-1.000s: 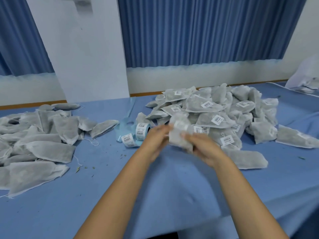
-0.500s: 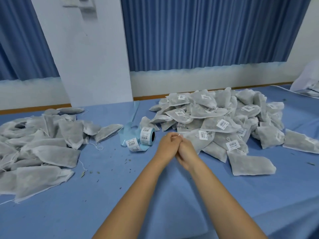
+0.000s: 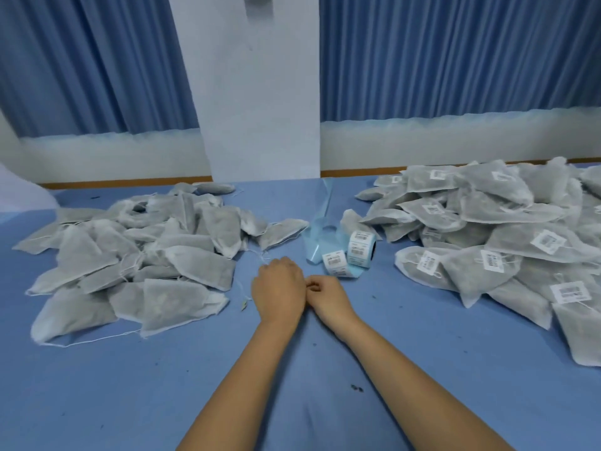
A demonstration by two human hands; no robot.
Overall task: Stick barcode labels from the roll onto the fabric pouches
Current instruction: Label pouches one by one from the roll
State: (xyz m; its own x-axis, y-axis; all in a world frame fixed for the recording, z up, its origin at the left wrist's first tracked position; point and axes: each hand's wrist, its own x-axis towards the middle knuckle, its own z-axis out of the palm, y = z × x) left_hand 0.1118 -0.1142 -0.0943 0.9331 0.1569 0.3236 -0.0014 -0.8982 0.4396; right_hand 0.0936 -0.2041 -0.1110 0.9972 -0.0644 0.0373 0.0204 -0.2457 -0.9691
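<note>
Both hands lie side by side on the blue table top, between two heaps. My left hand shows its back, its fingers curled under and out of sight. My right hand touches it, fingers curled in, with nothing visible in it. The label roll stands just beyond the hands, and a short strip of barcode labels trails from it towards me. A heap of plain grey fabric pouches lies to the left. Pouches bearing barcode labels are piled to the right.
Pale blue backing tape runs from the roll towards the white pillar at the back. Loose threads and small crumbs lie on the blue table cover. Blue curtains hang behind.
One second ago both hands held a pouch over the labelled heap. That pouch has left them, and the hands have drawn together near the roll. The view has swung left.
</note>
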